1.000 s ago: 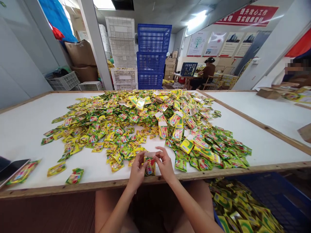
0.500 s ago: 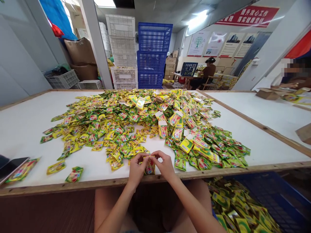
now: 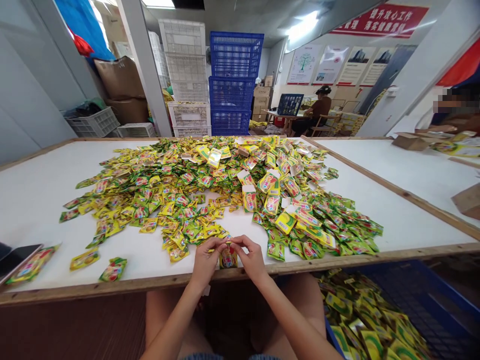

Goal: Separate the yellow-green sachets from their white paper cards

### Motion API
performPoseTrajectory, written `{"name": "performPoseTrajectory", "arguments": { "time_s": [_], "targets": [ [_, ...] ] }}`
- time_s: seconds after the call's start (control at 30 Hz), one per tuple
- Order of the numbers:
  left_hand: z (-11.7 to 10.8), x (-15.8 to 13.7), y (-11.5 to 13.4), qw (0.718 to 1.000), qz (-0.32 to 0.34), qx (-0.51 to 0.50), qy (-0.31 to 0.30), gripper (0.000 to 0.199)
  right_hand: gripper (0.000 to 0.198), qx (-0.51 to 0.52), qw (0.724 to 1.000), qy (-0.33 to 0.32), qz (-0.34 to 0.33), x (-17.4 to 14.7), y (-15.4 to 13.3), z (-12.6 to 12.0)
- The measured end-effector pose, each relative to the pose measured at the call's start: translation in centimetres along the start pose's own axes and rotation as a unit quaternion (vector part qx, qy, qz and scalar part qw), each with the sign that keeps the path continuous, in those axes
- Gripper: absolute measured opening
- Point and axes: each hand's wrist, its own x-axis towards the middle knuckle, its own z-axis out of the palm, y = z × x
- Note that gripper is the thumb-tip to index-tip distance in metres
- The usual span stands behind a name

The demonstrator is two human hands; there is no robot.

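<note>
Near the table's front edge, a small yellow printed box (image 3: 228, 258) stands between my hands. My left hand (image 3: 208, 257) pinches its top edge from the left with thumb and index finger. From the right, my right hand (image 3: 248, 254) pinches the same top edge, and the fingertips of both hands almost meet. The fingers partly cover the top of the box. Beyond my hands lies a big heap of small yellow and green packets (image 3: 187, 207). Several yellow cartons (image 3: 249, 198), some with white flaps raised, rest on the heap's right part.
A wooden rim (image 3: 123, 286) edges the white table (image 3: 33, 195). Phone (image 3: 22, 260) and loose packets lie at left. Below right, a blue crate (image 3: 408, 300) holds yellow packs. Stacked crates (image 3: 236, 75) stand behind; one person sits at the back, another works at far right.
Both hands stay at the top of the box, with their fingertips slightly shifted. The whole view has moved a little, so things appear slightly further left.
</note>
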Motion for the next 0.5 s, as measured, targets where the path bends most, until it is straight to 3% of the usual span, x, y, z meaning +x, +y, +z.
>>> {"name": "performPoseTrajectory", "arguments": {
  "time_s": [0.23,0.33,0.4,0.5],
  "targets": [
    [0.4,-0.6,0.3,0.998,-0.028,-0.026,-0.041,0.022,0.021,-0.018,0.998,-0.056,-0.002,-0.4,-0.6,0.7],
    [0.3,-0.6,0.3,0.998,-0.016,-0.038,-0.046,0.042,0.02,-0.045,0.999,0.0,-0.013,-0.9,-1.5,0.2],
    [0.1,-0.4,0.1,0.998,-0.015,-0.045,-0.04,0.055,0.022,-0.1,0.991,0.085,-0.018,-1.8,-2.5,-2.4],
    [-0.2,0.0,-0.5,0.998,-0.042,-0.045,-0.017,0.043,0.028,-0.263,0.94,0.215,-0.001,-3.9,-3.9,-10.2]
  ]
}}
